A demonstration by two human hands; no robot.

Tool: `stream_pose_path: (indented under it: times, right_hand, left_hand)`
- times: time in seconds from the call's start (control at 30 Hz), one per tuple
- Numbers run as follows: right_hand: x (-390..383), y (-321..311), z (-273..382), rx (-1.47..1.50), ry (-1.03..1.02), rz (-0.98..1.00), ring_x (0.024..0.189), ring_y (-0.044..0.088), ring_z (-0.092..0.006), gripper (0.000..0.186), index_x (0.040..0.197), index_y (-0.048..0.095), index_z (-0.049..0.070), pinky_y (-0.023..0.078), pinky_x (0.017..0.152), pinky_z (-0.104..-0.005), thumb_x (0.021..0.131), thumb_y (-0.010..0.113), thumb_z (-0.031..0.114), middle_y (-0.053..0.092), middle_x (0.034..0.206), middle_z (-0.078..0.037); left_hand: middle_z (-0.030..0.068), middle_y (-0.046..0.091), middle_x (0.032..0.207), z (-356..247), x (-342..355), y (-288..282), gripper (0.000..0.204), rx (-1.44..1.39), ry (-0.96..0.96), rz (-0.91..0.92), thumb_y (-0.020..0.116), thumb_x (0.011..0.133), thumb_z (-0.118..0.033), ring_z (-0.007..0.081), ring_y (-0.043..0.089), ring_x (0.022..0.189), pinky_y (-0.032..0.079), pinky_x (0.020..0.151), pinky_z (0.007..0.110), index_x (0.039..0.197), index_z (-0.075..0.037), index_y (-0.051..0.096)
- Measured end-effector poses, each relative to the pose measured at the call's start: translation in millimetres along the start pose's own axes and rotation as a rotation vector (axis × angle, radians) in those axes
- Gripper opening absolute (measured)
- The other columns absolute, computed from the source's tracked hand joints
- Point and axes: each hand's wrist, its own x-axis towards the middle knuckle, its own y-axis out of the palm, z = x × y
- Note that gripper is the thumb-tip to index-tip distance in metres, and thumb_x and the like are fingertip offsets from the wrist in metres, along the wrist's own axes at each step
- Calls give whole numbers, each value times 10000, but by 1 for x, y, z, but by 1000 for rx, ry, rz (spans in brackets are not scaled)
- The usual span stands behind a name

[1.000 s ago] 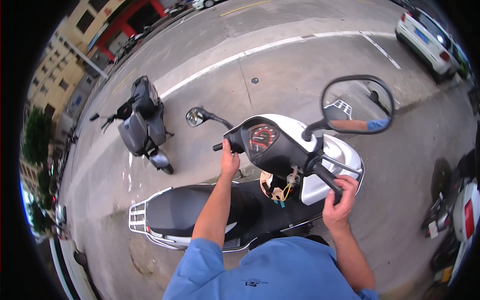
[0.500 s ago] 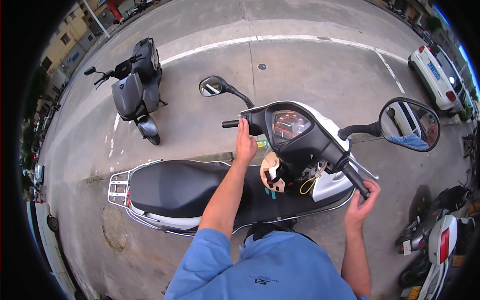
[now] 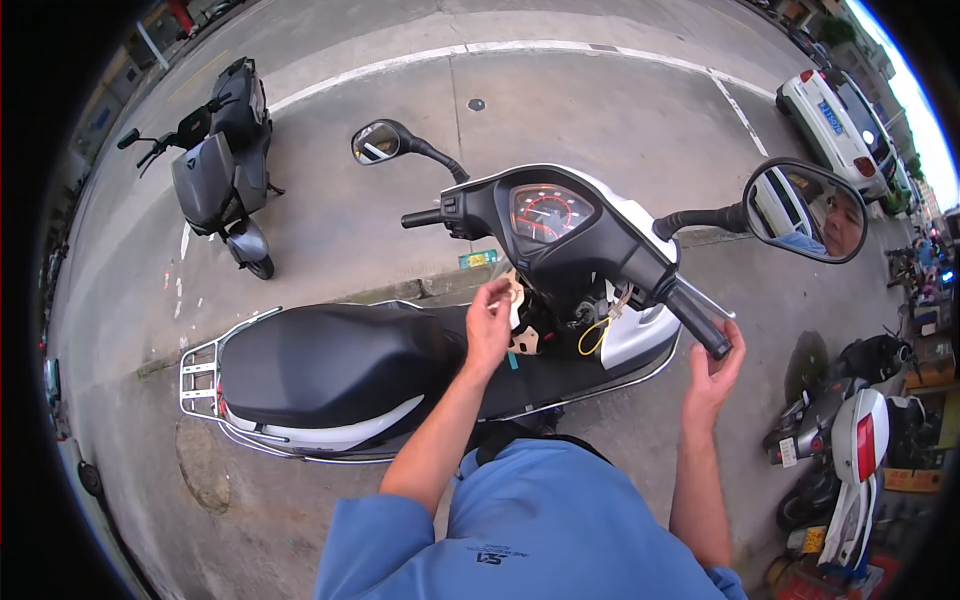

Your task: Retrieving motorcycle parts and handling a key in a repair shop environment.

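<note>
Right now the left hand point(image 3: 488, 325) pinches a pale tan part point(image 3: 522, 335) under the scooter's point(image 3: 340, 375) dashboard point(image 3: 545, 215) beside loose yellow wires point(image 3: 592, 335), while the right hand point(image 3: 715, 365) rests half-open under the handlebar grip point(image 3: 695, 320), apparently steadying the steering, fingers point(image 3: 738, 335) not closed.

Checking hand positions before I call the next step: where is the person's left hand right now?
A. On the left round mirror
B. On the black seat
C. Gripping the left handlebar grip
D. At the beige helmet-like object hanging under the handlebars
D: the left hand is raised to the beige helmet-like object below the black dashboard, clear of the left handlebar grip.
</note>
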Motion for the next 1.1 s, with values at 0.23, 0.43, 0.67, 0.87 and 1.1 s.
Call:
stream_pose_path:
  times: [0.23, 0.43, 0.67, 0.87, 1.1]
  right_hand:
    - [-43, 0, -36, 257, 447, 149, 912, 602, -178, 317, 1209, 505, 11, 477, 763, -294, 923, 550, 140, 594, 1083, -109]
    - [-54, 45, -21, 159, 602, 429, 760, 600, -135, 251, 1119, 535, -9, 474, 716, -269, 928, 560, 152, 610, 983, -86]
    - [-49, 62, -19, 138, 630, 424, 849, 587, -137, 310, 1154, 520, 3, 464, 726, -267, 922, 568, 205, 594, 978, -62]
    - [-47, 65, -24, 198, 678, 428, 933, 578, -146, 305, 1156, 504, 7, 503, 754, -293, 909, 598, 160, 576, 1057, -87]
    - [-43, 65, -19, 221, 690, 414, 925, 601, -149, 256, 1117, 504, 8, 502, 740, -290, 919, 585, 148, 603, 1040, -95]
  left_hand:
    - [91, 640, 1053, -33, -39, 38, 243, -114, 37, 249, 537, 924, -69, 119, 586, 894, 484, 774, 255, 1156, -8, 572]
    - [91, 628, 1002, -53, -38, 55, 228, -59, 113, 297, 553, 901, -69, 149, 599, 857, 492, 741, 272, 1108, 15, 599]
    - [72, 640, 989, -63, -31, 65, 221, 12, 120, 398, 537, 931, -90, 109, 590, 875, 490, 779, 257, 1116, 13, 600]
    - [74, 655, 946, -62, -30, 73, 215, -48, 128, 428, 545, 933, -96, 110, 617, 862, 507, 770, 259, 1109, 14, 601]
    - [69, 661, 928, -79, -30, 69, 239, -48, 18, 495, 557, 938, -147, 100, 607, 852, 496, 762, 255, 1107, 15, 607]
